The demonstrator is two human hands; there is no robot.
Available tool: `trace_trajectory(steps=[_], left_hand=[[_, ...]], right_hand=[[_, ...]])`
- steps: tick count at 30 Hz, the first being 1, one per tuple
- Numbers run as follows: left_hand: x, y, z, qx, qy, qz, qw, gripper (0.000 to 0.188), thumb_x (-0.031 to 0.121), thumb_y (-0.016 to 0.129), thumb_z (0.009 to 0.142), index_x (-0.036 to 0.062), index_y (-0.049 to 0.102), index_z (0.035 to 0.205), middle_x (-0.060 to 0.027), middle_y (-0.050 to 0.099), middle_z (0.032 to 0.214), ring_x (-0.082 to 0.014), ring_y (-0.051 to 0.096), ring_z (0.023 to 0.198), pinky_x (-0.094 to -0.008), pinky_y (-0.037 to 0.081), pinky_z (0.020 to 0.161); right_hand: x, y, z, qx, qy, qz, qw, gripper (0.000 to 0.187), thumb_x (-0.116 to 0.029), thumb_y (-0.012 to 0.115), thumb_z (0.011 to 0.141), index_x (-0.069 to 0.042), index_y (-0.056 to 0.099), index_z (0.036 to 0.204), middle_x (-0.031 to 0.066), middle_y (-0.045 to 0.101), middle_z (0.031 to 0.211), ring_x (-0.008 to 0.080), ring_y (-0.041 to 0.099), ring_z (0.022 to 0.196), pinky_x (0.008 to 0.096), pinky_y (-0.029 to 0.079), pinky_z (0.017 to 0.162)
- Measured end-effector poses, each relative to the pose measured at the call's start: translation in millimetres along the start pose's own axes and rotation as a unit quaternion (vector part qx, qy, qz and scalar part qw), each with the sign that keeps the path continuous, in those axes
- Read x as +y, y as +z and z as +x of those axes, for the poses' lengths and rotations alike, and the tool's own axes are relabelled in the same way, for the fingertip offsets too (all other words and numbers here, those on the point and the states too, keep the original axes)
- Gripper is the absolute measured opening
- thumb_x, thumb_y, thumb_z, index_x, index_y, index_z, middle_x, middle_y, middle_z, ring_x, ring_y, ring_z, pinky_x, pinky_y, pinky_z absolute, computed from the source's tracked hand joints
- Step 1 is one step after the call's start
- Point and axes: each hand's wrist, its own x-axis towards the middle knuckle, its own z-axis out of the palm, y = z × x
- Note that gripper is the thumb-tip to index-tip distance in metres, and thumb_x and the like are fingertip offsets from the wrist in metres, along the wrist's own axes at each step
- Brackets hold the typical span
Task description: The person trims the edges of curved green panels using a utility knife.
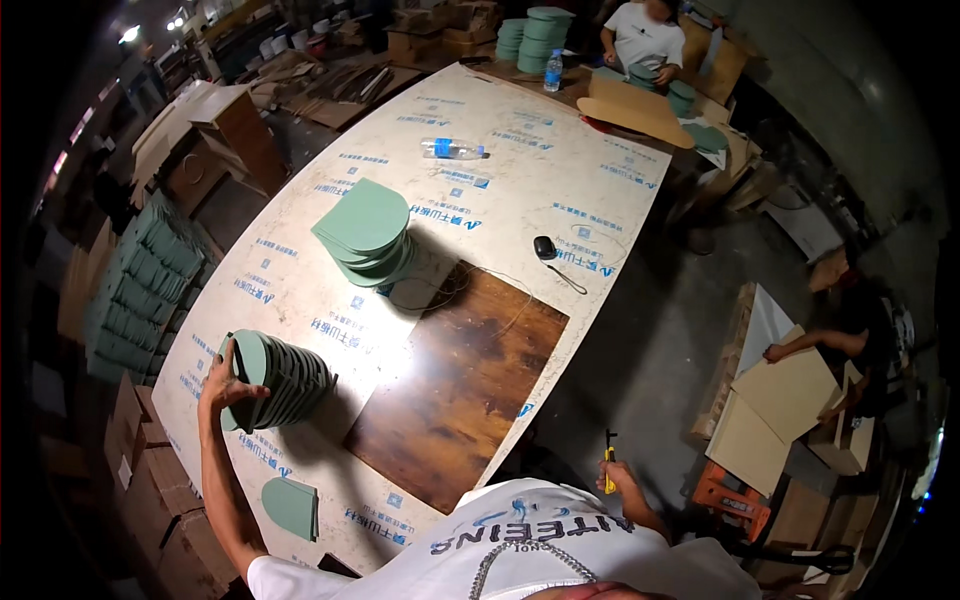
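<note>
My left hand (232, 382) lies on the near face of a leaning stack of green round-ended boards (290, 375) at the table's left. Its thumb and forefinger are spread apart against the top board. Off the table's near right edge, my right hand (622, 478) is closed around a yellow utility knife (608, 472), its dark tip pointing up. A second green stack (365, 225) stands farther off on the table. A few thin green boards (291, 507) lie near my left forearm.
A brown wood-grain panel (470, 380) lies on the large printed white sheet (330, 345). A plastic bottle (452, 149), a black mouse-like object (544, 247) and a thin cord are also there. One person (645, 40) sits at the far end; another (860, 345) handles cardboard (785, 385) at right.
</note>
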Motion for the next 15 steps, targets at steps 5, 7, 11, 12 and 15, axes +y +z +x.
trace_trajectory(steps=[5, 7, 11, 12, 15], left_hand=[[38.6, -38.9, -34.4, 0.077, 0.114, -0.111, 0.984, 0.14, 0.045, 0.089, 0.032, 0.0118, 0.02, 0.149, -0.0285, 0.039, 0.137, -0.0438, 0.043, 0.125, -0.0481, 0.037, 0.105], [73.9, -45.5, -65.7, 0.08, 0.182, -0.187, 0.962, 0.141, 0.049, 0.088, 0.034, 0.0094, 0.019, 0.149, -0.028, 0.036, 0.14, -0.0424, 0.042, 0.126, -0.0464, 0.036, 0.106], [130.1, -13.3, -83.5, 0.034, 0.366, -0.357, 0.859, 0.149, 0.058, 0.088, 0.036, 0.0012, 0.009, 0.149, -0.0243, 0.031, 0.146, -0.0349, 0.039, 0.128, -0.039, 0.031, 0.106], [116.8, 10.3, -73.4, -0.051, 0.373, -0.366, 0.851, 0.149, 0.054, 0.09, 0.037, -0.0013, 0.008, 0.148, -0.0228, 0.031, 0.146, -0.0336, 0.039, 0.129, -0.0388, 0.032, 0.106], [96.1, 191.9, -48.5, 0.069, 0.192, -0.802, 0.561, 0.101, 0.072, 0.059, 0.068, -0.0004, 0.039, 0.136, -0.0154, 0.046, 0.135, -0.0318, 0.046, 0.12, -0.0429, 0.039, 0.103]], right_hand=[[2.3, -5.3, 13.4, -0.013, -0.012, -0.003, 1.0, 0.026, -0.026, 0.061, 0.089, 0.001, 0.059, 0.087, 0.009, 0.059, 0.065, 0.0219, 0.064, 0.057, 0.0348, 0.056, 0.051], [-0.3, -5.0, 11.3, -0.018, -0.018, -0.001, 1.0, 0.028, -0.026, 0.062, 0.089, 0.001, 0.059, 0.085, 0.0093, 0.058, 0.064, 0.0213, 0.063, 0.056, 0.034, 0.056, 0.051], [-57.0, -1.0, -15.8, 0.073, -0.127, 0.036, 0.988, 0.024, -0.02, 0.068, 0.086, 0.0, 0.057, 0.078, 0.0082, 0.057, 0.06, 0.0174, 0.058, 0.049, 0.0302, 0.052, 0.047], [-76.8, 5.9, -29.4, 0.05, -0.169, 0.077, 0.981, 0.023, -0.018, 0.069, 0.085, 0.0, 0.056, 0.079, 0.0081, 0.057, 0.061, 0.0171, 0.058, 0.05, 0.03, 0.052, 0.047], [-144.5, 43.0, -102.3, -0.096, -0.267, 0.189, 0.94, 0.03, -0.017, 0.073, 0.082, -0.002, 0.049, 0.093, 0.0101, 0.062, 0.075, 0.0203, 0.065, 0.064, 0.0304, 0.054, 0.056]])
